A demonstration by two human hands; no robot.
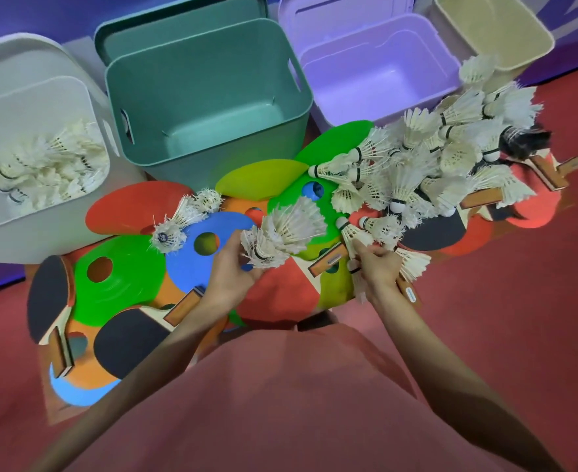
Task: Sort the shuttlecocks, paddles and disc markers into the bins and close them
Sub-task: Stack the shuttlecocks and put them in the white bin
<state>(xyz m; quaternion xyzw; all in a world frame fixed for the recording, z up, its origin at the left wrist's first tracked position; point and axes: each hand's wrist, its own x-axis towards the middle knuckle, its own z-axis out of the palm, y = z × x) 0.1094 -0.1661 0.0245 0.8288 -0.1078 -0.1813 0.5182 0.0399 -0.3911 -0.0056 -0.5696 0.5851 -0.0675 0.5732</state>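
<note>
Clearly the sorting is only beginning. Taking the teal bin (pixel 209 97) as landmark: it is standing empty, and the lilac bin (pixel 379 73) to its right too, while the white bin (pixel 32 137) to its left is already holding some shuttlecocks. No bin is closed yet. In front of it, disc markers (pixel 120 281) and paddles (pixel 49 294) are lying mixed — none sorted. Front right, a shuttlecock pile (pixel 427 158) is waiting. The left hand (pixel 228 277) is gripping a shuttlecock bunch (pixel 282 233); the right hand (pixel 378 267) is pinching several more.
</note>
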